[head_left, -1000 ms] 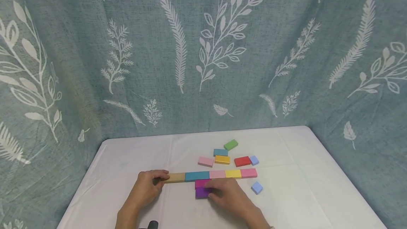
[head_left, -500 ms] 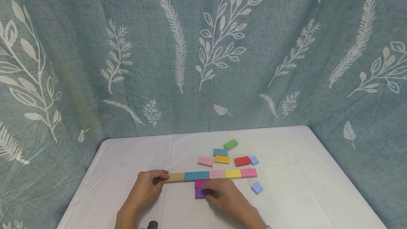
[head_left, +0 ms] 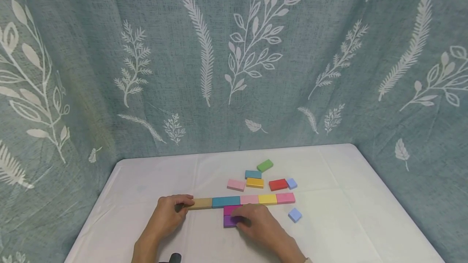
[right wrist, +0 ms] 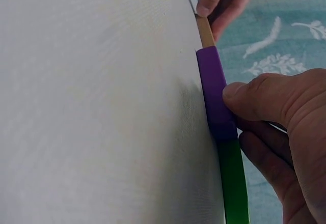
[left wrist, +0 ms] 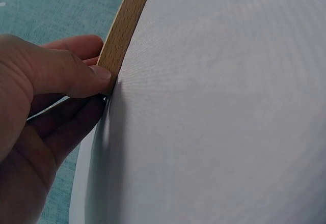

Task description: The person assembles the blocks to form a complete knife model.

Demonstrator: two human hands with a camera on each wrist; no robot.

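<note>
A row of flat blocks lies on the white table: a tan wooden block (head_left: 201,203), a teal block (head_left: 226,201), then pink and yellow ones. At the row's left end my left hand (head_left: 170,216) pinches the tan block, thumb on its near side in the left wrist view. Against the teal block's near side lies a magenta block (head_left: 229,210), with a purple block (head_left: 229,222) in front of it. My right hand (head_left: 261,224) holds the purple block, its thumb (right wrist: 237,94) on the edge. A green block (right wrist: 234,183) beside it is hidden under this hand in the head view.
Behind the row lie loose blocks: a pink (head_left: 236,185), a teal (head_left: 253,174), an orange-yellow (head_left: 254,183), a green (head_left: 265,165), a red (head_left: 278,184) and a small blue one (head_left: 291,183). Another blue block (head_left: 295,215) lies right of my right hand. A patterned curtain (head_left: 219,72) hangs behind.
My right hand has shifted slightly left across the purple and magenta blocks, covering more of them. The left hand stays on the tan block.
</note>
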